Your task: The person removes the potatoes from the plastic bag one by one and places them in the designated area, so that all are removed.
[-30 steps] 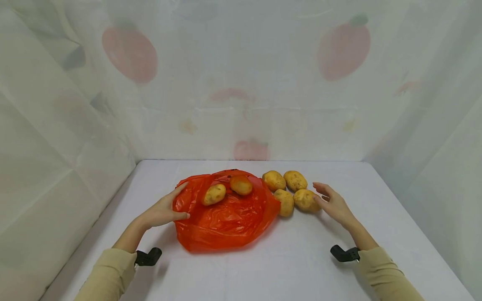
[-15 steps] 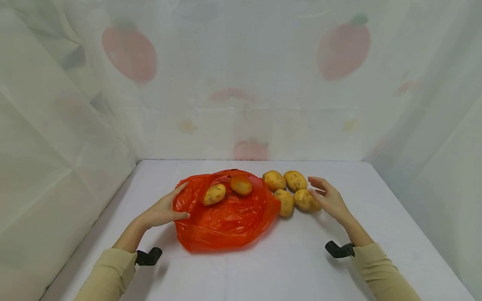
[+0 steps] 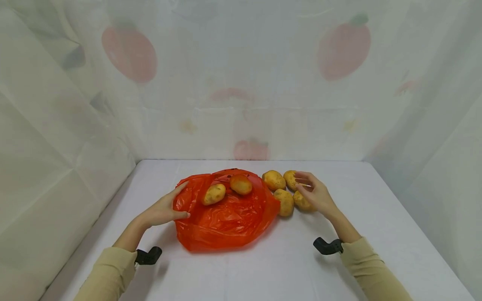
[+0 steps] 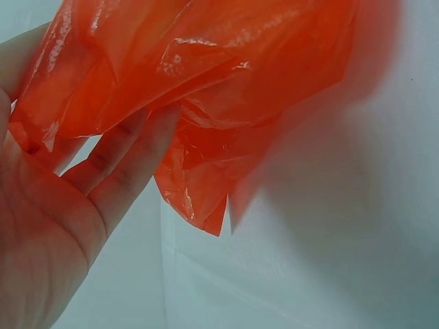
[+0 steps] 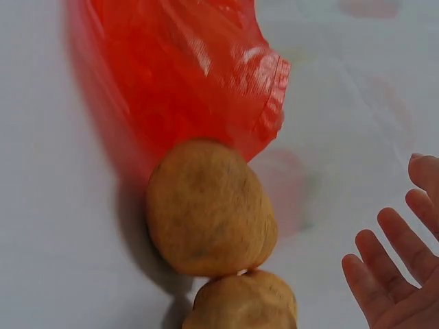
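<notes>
A thin red plastic bag [image 3: 233,228] lies on the table in the head view, two potatoes [image 3: 214,194] on or in it. My left hand [image 3: 163,211] is at its left side, thumb and fingers spread and fairly straight against the film; in the left wrist view, red plastic [image 4: 226,62] covers some fingertips. Several more potatoes [image 3: 284,203] sit just right of the bag. Above the right-hand ones hovers my right hand [image 3: 316,195], fingers extended and apart, partly hiding two of them. In the right wrist view, that hand [image 5: 405,274] holds nothing, and a potato [image 5: 206,209] touches or nearly touches the bag.
The white table [image 3: 260,271] carries the bag and potatoes. Pale curtains [image 3: 241,83] with faded fruit prints hang behind and at both sides. A black wrist mount [image 3: 148,256] sits at the left cuff and another black mount [image 3: 327,246] at the right.
My right hand has moved left and slightly away from me, from the right edge of the potatoes to over the right-hand ones. The left hand, bag and potatoes have stayed put.
</notes>
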